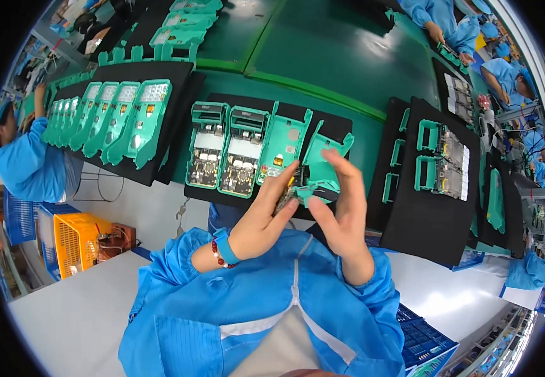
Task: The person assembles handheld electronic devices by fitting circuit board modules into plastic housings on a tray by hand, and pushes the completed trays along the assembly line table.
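My left hand (pixel 263 217), with a blue wrist strap and a beaded bracelet, pinches a small circuit board (pixel 287 196) between thumb and fingers. A small green plastic part (pixel 309 191) adjoins the board; whether the two are joined I cannot tell. Just to the right, my right hand (pixel 346 217) has its thumb and fingers spread apart, the thumb close to that green part. Beneath and beyond my hands is a black mat (pixel 353 125) with green plastic housings. Two filled housings (pixel 243 151) carry circuit boards; an emptier green housing (pixel 288 135) stands beside them. Another green housing (pixel 329 149) lies partly behind my fingers.
At the left, a black board (pixel 159 160) bears a row of green housings (pixel 143 122). To the right, another black board (pixel 433 220) carries green frames with boards (pixel 445 157). Co-workers in blue (pixel 24 147) sit at both sides. A yellow crate (pixel 81 242) stands lower left.
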The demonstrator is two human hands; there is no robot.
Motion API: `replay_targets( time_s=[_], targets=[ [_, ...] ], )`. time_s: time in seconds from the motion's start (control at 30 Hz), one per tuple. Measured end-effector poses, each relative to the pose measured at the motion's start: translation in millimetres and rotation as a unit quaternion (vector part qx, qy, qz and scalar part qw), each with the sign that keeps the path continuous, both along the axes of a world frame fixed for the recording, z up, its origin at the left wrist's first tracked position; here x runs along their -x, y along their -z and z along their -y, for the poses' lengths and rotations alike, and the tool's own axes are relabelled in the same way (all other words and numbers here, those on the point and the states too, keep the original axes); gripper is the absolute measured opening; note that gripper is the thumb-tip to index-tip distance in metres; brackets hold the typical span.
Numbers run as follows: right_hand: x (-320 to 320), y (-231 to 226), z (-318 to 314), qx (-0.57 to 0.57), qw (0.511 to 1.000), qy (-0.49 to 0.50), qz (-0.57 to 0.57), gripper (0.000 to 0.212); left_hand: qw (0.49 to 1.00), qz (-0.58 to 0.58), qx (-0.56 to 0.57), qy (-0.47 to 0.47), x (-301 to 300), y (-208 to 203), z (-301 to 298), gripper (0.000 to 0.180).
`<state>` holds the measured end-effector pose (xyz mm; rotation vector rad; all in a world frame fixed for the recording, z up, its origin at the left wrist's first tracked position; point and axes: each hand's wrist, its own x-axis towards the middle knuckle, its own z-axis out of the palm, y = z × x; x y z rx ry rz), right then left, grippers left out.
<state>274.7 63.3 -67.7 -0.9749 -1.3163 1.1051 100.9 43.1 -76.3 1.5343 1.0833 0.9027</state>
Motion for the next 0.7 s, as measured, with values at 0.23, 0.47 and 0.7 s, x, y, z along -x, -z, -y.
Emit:
replay_targets(
  time_s=[0.23,0.47,0.7],
  targets=[
    [-2,13,11,0.0,0.997,-0.055,0.046,0.027,0.996,-0.08,-0.042,-0.026,-2,-7,7,0.07],
    [-11,11,9,0.0,0.997,-0.077,0.029,0.016,0.993,-0.11,-0.046,-0.011,-1,-5,11,0.071],
    [-7,25,10,-0.032,0.997,-0.019,0.061,0.007,0.993,-0.101,0.035,0.041,-4,-9,16,0.068]
  ],
)
